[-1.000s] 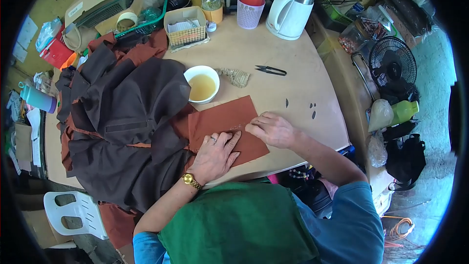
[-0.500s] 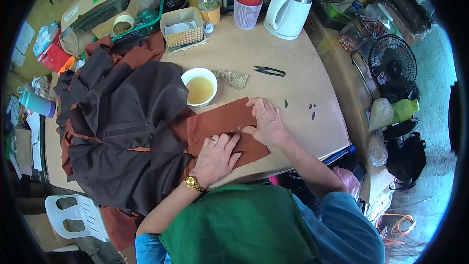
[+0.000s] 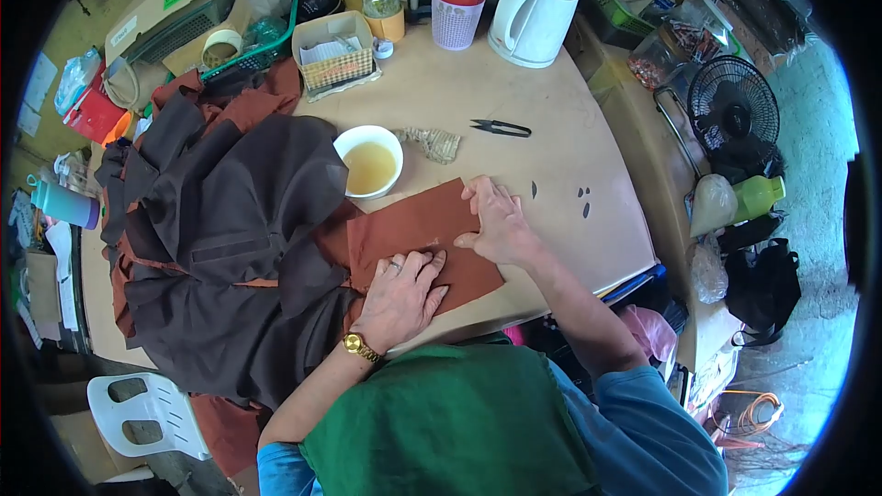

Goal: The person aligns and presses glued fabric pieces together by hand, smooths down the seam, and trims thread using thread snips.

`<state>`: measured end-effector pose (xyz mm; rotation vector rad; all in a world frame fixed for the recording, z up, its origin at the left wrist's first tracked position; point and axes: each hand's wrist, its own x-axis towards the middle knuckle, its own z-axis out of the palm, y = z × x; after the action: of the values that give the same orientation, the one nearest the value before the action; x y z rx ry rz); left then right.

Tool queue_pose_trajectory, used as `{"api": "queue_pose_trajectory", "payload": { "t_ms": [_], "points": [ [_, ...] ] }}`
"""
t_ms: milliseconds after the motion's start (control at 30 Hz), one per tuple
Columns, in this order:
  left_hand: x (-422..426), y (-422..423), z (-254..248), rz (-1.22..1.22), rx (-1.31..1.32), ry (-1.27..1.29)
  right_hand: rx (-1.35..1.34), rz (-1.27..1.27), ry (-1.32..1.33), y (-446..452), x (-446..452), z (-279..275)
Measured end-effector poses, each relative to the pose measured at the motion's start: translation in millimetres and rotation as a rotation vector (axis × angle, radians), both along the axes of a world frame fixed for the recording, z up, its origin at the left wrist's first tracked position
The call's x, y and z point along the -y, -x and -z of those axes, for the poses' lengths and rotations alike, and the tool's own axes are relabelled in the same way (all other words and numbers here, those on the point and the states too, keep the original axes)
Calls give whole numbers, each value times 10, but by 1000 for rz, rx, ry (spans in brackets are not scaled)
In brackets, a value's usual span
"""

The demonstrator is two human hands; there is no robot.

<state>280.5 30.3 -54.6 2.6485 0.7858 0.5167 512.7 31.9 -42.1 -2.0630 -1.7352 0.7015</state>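
A rust-brown fabric piece lies flat on the table, joined at its left to a bundled dark-brown garment with a rust lining. Across the lower part of this piece rests my left hand, palm down with the fingers lightly bent. At the right edge my right hand presses down, fingers apart and thumb stretched toward the middle. Neither hand holds anything that I can see. Small pale marks show on the fabric by the left fingertips. Just beyond it stands a white bowl of yellowish liquid.
Thread snips and a crumpled checked cloth lie farther back. Small dark scraps sit on the right. A white electric kettle, a woven basket and a jar line the table's back. A white plastic chair stands lower left.
The whole view has shifted slightly up and left. Both hands stay on the fabric in nearly the same place, and the right thumb seems to have moved a little.
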Motion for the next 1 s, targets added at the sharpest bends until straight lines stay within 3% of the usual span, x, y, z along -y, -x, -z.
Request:
{"api": "queue_pose_trajectory", "payload": {
  "t_ms": [133,200,300,433,500,633,700,733,800,933,1000],
  "points": [
    [5,1,-29,0,-6,12,-100,-97,121,-266,-62,-54],
    [-41,-34,-21,-3,7,-1,-365,-91,183,-370,-129,-34],
    [-164,-132,-1,-15,50,64,-420,-61,-39,-351,-6,-32],
    [-189,-361,-55,-61,211,74,-168,36,-187,-217,318,-105],
    [-180,-390,-35,-70,240,96,-84,74,-24,-99,426,-212],
    [-151,-300,53,-160,340,249,-166,85,-132,35,392,2],
    [-163,-235,-3,-206,364,342,-643,198,-210,60,323,29],
    [-163,-189,-68,-232,393,255,-644,183,-211,71,301,-4],
    [-193,-111,-232,-270,427,158,-1262,222,-275,77,273,-153],
    [-243,28,-489,-250,540,252,-1407,204,-138,181,274,-492],
    [-231,85,-567,-186,593,180,-1443,258,-161,296,295,-632]
  ]
}}
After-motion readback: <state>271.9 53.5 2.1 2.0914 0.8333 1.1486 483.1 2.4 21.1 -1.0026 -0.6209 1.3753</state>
